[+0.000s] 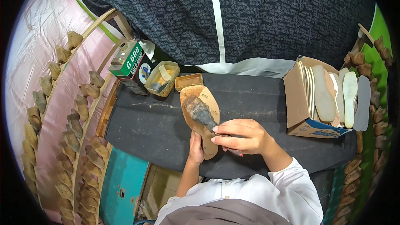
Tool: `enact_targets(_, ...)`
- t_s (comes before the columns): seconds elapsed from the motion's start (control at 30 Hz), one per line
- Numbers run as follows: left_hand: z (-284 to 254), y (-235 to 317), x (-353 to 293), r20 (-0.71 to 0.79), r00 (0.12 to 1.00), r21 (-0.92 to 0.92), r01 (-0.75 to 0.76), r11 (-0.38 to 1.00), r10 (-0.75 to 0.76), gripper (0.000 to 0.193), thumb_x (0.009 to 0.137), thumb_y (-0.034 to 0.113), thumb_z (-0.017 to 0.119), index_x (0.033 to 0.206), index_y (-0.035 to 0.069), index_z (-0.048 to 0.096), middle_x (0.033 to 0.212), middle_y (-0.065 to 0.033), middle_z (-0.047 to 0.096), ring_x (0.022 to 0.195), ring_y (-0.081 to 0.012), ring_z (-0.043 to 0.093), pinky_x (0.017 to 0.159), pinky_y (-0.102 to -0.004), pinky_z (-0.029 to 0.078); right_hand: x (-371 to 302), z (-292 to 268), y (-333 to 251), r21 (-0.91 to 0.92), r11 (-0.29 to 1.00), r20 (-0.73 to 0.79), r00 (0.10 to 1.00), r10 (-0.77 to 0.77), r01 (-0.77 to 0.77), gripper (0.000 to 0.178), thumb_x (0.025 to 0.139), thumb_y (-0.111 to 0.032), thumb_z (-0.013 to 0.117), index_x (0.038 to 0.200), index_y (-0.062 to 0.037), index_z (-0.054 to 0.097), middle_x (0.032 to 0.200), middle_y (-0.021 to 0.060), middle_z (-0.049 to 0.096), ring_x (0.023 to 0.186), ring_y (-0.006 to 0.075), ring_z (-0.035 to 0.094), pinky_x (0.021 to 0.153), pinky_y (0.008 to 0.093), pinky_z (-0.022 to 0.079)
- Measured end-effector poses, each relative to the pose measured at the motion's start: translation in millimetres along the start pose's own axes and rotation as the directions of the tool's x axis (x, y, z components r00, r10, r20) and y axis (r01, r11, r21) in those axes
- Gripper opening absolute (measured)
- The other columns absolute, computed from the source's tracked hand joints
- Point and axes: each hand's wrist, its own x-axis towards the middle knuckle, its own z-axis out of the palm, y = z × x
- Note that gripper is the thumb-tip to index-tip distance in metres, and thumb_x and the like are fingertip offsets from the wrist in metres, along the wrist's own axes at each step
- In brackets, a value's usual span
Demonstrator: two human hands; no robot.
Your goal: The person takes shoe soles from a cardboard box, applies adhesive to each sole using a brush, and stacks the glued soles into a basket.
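In front of me my left hand (pixel 196 149) grips a tan shoe insole (pixel 211 102) by its narrow heel end, its broad forefoot pointing away from me. My right hand (pixel 246 136) is closed round the handle of a brush (pixel 199 111) with a wide, dark, crusted head. That head overlaps the upper face of the insole from its left edge to the middle. Whether the bristles press on the surface cannot be made out. A few small dark marks show near the insole's far edge and right side.
Beyond the insole stand a small amber tray (pixel 188 82), a plastic tub (pixel 161 79) with a scraper and yellowish stuff, and a green-and-black metal can (pixel 130 64). A cardboard box (pixel 295 100) of insoles is at the right. Racks of wooden shoe lasts (pixel 74 124) flank the black-covered table (pixel 250 100).
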Motion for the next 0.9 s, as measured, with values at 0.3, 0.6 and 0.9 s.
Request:
enact_targets(0.3, 8.2, 9.2, 0.2, 0.097, 0.992, -0.204, 0.098, 0.974, -0.079, 0.055, 0.094, 0.046, 0.028, 0.123, 0.001, 0.033, 0.105, -0.0225, 0.056, 0.088, -0.0266, 0.060, 0.080, -0.0373, 0.049, -4.1, -5.2, -10.5, 0.173, 0.983, 0.118, 0.992, 0.038, -0.058, 0.027, 0.060, -0.006, 0.067, 0.086, -0.0046, 0.064, 0.088, 0.0087, 0.061, 0.065, 0.0228, 0.060, 0.056, 0.0298, 0.051)
enact_targets(0.6, 3.7, 10.1, 3.2, 0.239, 0.967, -0.214, 0.144, 0.966, -0.091, 0.054, 0.094, 0.046, 0.028, 0.124, 0.001, 0.033, 0.107, -0.0190, 0.055, 0.095, -0.0245, 0.057, 0.082, -0.0370, 0.047, -11.2, -4.5, -9.5, 0.215, 0.974, 0.186, 0.982, 0.033, -0.074, 0.025, 0.061, -0.005, 0.071, 0.086, -0.0047, 0.067, 0.085, 0.0088, 0.063, 0.066, 0.0213, 0.063, 0.056, 0.0286, 0.052)
enact_targets(0.9, 2.2, 8.7, 1.9, 0.134, 0.988, -0.201, 0.104, 0.974, -0.078, 0.056, 0.093, 0.049, 0.031, 0.123, 0.002, 0.034, 0.105, -0.0204, 0.056, 0.091, -0.0264, 0.058, 0.082, -0.0371, 0.047, -9.1, -3.9, -11.2, 0.214, 0.974, 0.154, 0.987, 0.048, -0.080, 0.031, 0.058, -0.003, 0.067, 0.089, -0.0034, 0.063, 0.091, 0.0091, 0.060, 0.071, 0.0240, 0.061, 0.058, 0.0305, 0.051)
